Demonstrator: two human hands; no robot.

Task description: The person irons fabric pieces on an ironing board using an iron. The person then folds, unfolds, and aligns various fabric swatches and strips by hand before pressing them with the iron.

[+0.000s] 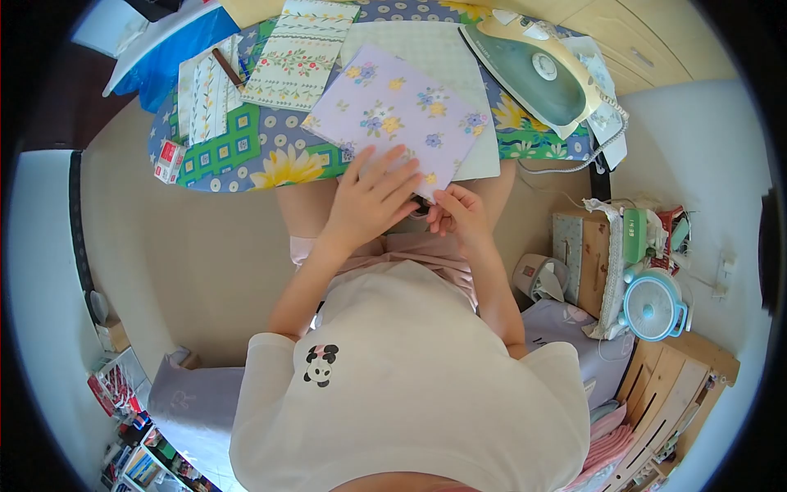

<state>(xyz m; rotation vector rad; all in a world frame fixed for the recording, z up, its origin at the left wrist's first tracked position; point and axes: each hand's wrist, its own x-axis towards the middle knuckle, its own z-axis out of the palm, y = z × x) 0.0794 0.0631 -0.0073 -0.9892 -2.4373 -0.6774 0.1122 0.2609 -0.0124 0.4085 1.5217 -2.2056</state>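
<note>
A lilac cloth (pixel 402 115) with yellow and blue flowers lies at an angle over a pale checked cloth (pixel 475 156) on the patterned ironing board (pixel 238 168). My left hand (pixel 377 193) rests on the lilac cloth's lower left edge, its fingers spread. At the cloth's lower corner, my right hand (pixel 457 209) pinches the edge between thumb and fingers. The iron (pixel 537 70) lies to the right of the lilac cloth. Left of it sits a folded floral cloth (pixel 299 57).
A narrow floral cloth (pixel 203 107), a brown stick (pixel 227 67) and a small red-and-white box (pixel 169 161) are at the board's left. The iron's cord (pixel 566 168) hangs off the right edge. A blue fan (pixel 653 307) and a cardboard box (pixel 592 262) stand at the right.
</note>
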